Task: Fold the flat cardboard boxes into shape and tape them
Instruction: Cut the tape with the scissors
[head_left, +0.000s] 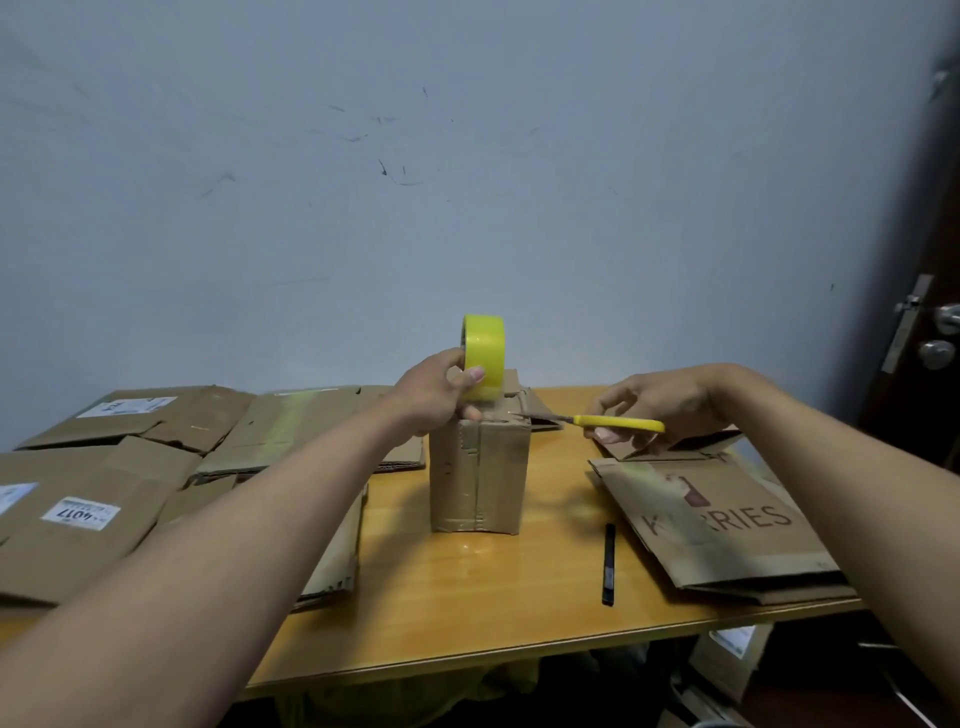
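Nearest the camera, two bare forearms reach forward over the wooden surface (467, 613). A black pen-like stick (608, 564) lies on it, just in front of and to the right of the standing box, apart from both hands.

To the right, a flattened carton printed with lettering (727, 525) lies flat; to the left, flattened boxes bearing white labels (78, 514) are spread out and overlapping. They look like the stock waiting to be folded, set out to either side so the middle stays free for working.

In the middle stands the folded box (480, 478), upright on the surface, with a tape strip running down its near face. It sits between the two hands, its top edge just under them.

The left hand (436, 397) grasps the yellow tape roll (484, 358), thumb on the roll's near face, and holds it upright above the top of the box at its left side. By my reading, the roll is lifted so the strip pulled from it is taut over the box's top.

The right hand (660, 410) grips the yellow-handled scissors (597, 422), their blades pointing left to the box's top edge, just beside the roll. That suggests the tape is about to be cut; whether the blades already touch the tape is too small to tell.

Behind the box, more flat cardboard (311, 415) lies against the grey wall (467, 156).
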